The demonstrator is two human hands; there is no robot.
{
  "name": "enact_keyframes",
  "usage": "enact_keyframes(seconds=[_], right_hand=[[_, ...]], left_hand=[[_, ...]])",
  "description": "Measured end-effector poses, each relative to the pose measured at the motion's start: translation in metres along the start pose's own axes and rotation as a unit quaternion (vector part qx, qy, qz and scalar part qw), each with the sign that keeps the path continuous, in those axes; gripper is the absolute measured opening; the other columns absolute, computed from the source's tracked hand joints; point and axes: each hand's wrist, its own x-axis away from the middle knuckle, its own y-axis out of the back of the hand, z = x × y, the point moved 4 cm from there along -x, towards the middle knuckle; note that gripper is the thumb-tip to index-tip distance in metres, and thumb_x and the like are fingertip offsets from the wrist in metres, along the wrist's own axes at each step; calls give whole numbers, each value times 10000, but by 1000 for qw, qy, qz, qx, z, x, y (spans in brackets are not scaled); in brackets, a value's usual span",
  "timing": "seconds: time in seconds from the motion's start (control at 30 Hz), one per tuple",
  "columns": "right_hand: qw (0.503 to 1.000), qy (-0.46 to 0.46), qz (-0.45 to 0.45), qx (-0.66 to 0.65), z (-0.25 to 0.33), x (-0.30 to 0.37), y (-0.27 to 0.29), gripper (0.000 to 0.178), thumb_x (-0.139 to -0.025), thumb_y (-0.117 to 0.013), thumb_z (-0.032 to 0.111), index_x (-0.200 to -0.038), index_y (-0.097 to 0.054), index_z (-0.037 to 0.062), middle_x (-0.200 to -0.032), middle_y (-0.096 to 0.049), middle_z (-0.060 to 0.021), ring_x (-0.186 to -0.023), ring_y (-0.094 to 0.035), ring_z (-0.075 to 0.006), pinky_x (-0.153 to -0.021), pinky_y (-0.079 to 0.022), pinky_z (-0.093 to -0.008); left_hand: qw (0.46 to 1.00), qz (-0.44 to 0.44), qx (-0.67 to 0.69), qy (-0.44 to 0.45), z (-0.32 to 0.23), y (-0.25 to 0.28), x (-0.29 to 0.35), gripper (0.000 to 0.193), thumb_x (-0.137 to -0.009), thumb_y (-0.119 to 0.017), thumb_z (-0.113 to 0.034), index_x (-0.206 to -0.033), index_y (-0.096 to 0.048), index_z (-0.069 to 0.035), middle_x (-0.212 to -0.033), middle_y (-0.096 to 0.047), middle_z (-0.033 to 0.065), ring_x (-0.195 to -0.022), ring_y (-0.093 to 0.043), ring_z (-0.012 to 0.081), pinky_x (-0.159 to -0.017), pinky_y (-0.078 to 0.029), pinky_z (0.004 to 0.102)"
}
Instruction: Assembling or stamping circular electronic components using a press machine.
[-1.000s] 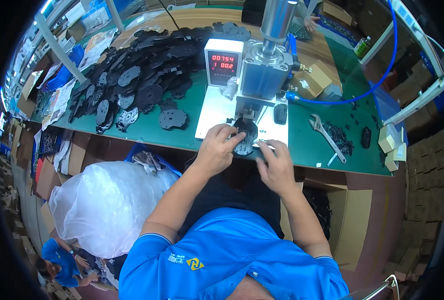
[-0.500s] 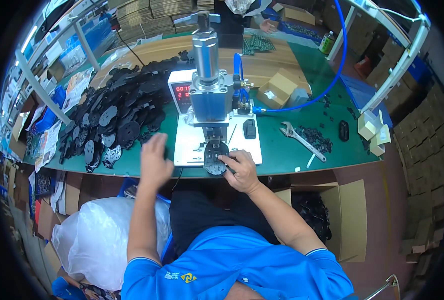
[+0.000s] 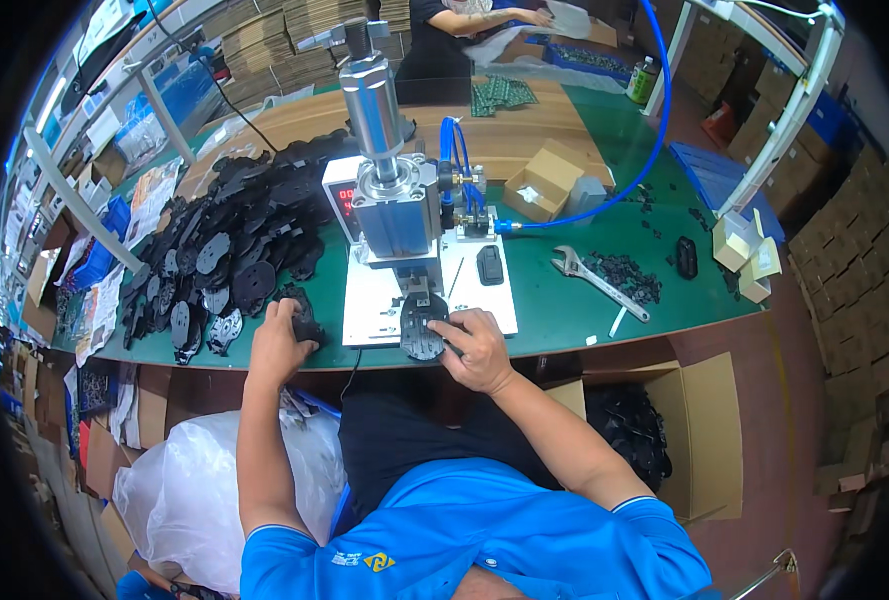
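My right hand [image 3: 478, 350] pinches the right side of a rounded black plastic plate [image 3: 422, 337], which lies under the head of a small pneumatic press [image 3: 396, 222]. The plate juts past the front of the press's white base [image 3: 367, 303]. On the green tabletop to the left, my left hand [image 3: 279, 345] has its fingers curled around the edge of another black plastic part [image 3: 304, 312]. That part lies beside a big heap of similar black plates [image 3: 234, 225]. Whether the left fingers lift it, I cannot tell.
An adjustable wrench [image 3: 604, 285] lies right of the press by small black pieces [image 3: 629, 275]. A blue air hose [image 3: 654, 130] arcs overhead. Below right, a cardboard box [image 3: 704, 430] holds black parts; a white plastic bag [image 3: 204, 480] bulges at lower left. Another person works across the table.
My left hand has come down from mid-air onto a black part beside the heap. My right hand stays on the plate under the press. The view has tilted slightly.
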Motion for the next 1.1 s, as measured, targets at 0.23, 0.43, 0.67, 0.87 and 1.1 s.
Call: enact_keyframes(seconds=[0.23,0.43,0.67,0.87,1.1], right_hand=[[1000,-8,0,-3,-3,0,-7,432,-798,-841,46,-1227,-872,87,-1139,-714,-103,-989,-659,-279,-964,-520,-395],[1000,2,-9,-16,-4,-6,-4,424,-790,-846,42,-1211,-874,82,-1126,-713,-100,-978,-653,-275,-958,-519,-394],[1000,4,-13,-3,4,-4,-2,399,-791,-857,54,-1188,-875,76,-1115,-710,-96,-959,-644,-272,-951,-516,-395],[997,-47,-28,-58,0,-10,-1,351,-843,-844,51,-1193,-866,63,-1117,-703,-98,-946,-642,-268,-931,-517,-374],[931,-268,-105,-225,-14,7,34,272,-1033,-715,0,-1292,-797,-17,-1183,-694,-85,-1004,-669,-211,-945,-534,-326]], left_hand=[[994,-72,69,-49,49,-24,44,428,-883,-863,-44,-1307,-822,-70,-1237,-727,161,-991,-731,412,-944,-592,463],[990,-102,92,27,19,-15,74,253,-943,-798,-18,-1191,-849,-16,-1191,-742,137,-1081,-713,344,-949,-569,401],[962,-187,139,-140,-30,-5,84,341,-942,-741,41,-1265,-829,-20,-1254,-774,118,-1122,-711,314,-970,-564,387],[932,-190,216,-220,-57,-12,67,402,-924,-738,73,-1306,-815,-26,-1285,-779,109,-1139,-717,307,-1003,-570,384],[885,-189,188,-382,-124,-45,57,508,-810,-743,107,-1295,-801,-31,-1303,-771,100,-1191,-722,328,-1037,-601,414]])
